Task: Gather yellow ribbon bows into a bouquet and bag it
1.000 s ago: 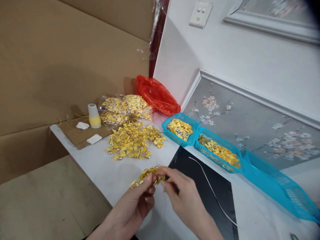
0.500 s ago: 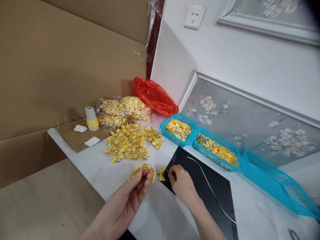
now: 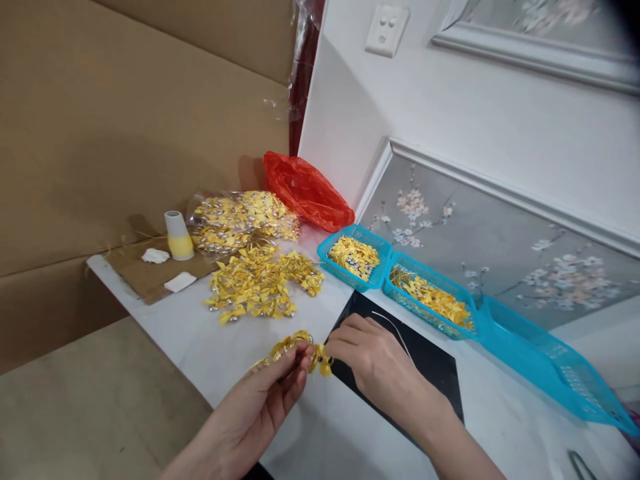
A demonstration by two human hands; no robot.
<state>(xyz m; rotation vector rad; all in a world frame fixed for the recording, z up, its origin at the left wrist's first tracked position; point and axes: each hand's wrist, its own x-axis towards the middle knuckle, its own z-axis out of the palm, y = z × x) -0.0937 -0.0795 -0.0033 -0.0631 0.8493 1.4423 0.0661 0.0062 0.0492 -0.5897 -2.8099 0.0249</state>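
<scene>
My left hand (image 3: 263, 403) pinches a small bunch of yellow ribbon pieces with silver beads (image 3: 293, 341), held above the white table near its front. Its thumb and fingertips are pressed together. Right beside it, my right hand (image 3: 377, 367) has its fingers closed at a yellow ribbon piece (image 3: 323, 363) that shows between the two hands. Its fingertips are partly hidden, so the exact grip does not show. Under the right hand lies a black mat (image 3: 443, 380), with a thin white cord (image 3: 395, 323) across it, partly covered by the hand.
A loose pile of yellow beaded ribbon pieces (image 3: 260, 283) lies beyond my hands, before a clear bag (image 3: 240, 217) of more. A red plastic bag (image 3: 310, 193), blue baskets (image 3: 475, 327) and a grey-yellow cone (image 3: 179, 237) on cardboard (image 3: 135, 267) stand along the back.
My right hand has moved left and turned, closing in on my left hand and covering more of the white cord. The yellow piece between the hands now sits against the left fingertips.
</scene>
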